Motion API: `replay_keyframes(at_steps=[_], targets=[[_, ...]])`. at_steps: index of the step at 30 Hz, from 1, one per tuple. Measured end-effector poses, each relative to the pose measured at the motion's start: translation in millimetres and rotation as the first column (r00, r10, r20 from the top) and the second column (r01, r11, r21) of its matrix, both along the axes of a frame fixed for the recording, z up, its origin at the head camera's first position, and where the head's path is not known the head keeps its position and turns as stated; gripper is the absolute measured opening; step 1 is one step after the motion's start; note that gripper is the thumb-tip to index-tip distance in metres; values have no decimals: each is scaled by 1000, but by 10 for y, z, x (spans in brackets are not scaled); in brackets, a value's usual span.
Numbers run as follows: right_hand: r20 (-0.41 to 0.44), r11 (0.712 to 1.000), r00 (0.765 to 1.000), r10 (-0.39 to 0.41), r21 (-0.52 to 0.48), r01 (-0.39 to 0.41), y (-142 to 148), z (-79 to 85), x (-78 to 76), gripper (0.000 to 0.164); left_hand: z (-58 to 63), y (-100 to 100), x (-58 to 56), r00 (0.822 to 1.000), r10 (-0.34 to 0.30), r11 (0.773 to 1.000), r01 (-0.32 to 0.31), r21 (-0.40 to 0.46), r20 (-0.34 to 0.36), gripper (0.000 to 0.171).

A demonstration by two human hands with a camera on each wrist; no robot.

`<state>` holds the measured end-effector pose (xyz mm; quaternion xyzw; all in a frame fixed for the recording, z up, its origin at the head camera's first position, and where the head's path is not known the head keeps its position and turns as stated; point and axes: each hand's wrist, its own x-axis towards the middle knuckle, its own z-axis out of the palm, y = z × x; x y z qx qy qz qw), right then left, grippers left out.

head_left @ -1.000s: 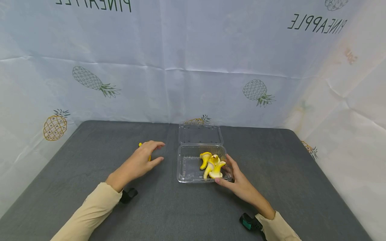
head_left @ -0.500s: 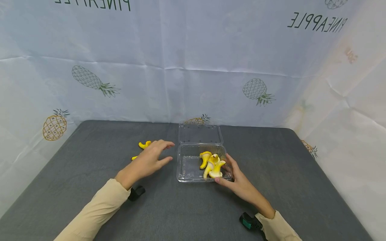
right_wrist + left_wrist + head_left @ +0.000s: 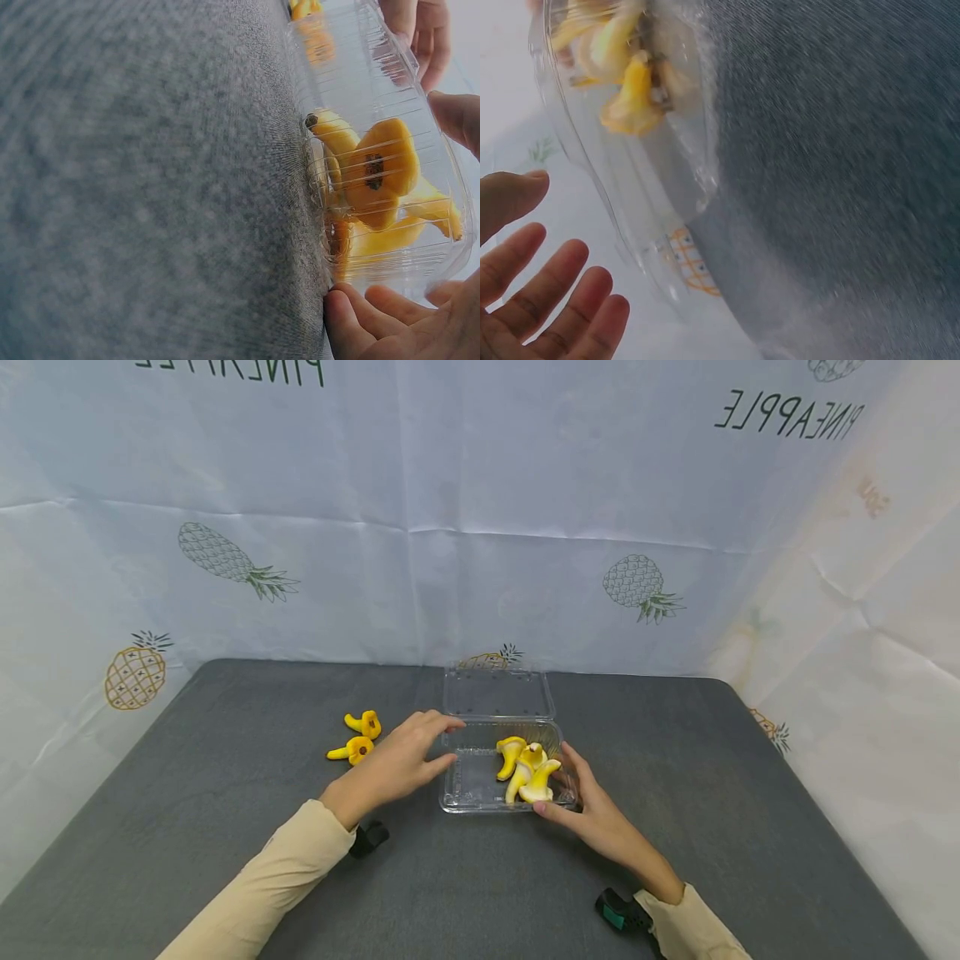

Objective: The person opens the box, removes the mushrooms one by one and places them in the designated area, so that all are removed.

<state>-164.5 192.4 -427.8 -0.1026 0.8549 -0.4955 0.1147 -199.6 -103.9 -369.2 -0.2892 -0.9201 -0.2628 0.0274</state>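
Mushrooms (image 3: 511, 757), yellow, trumpet-shaped, lay inside the clear plastic box (image 3: 476, 777) the right hand (image 3: 600, 822) held; two outside mushrooms (image 3: 360, 749) were untouched, left hand (image 3: 408, 758) wide.

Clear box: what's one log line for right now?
left grip: open, near clear box; right grip: holds box's right end; lid: open; yellow mushrooms: inside, mostly right; loose mushrooms: two, on table
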Motion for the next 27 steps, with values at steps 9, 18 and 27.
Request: replay_keyframes(at_steps=[9,18,27], targets=[[6,1000,1000,1,-3,-1,-3,7,-1,101,-10,171,13,997,-61,998,61,4,45,45],[16,1000,1000,-2,-6,2,-6,17,5,101,-53,353,-26,987,-104,994,107,-18,125,46],[19,1000,1000,2,-4,-2,-2,14,3,100,-86,504,-26,984,-94,992,106,-75,148,46]])
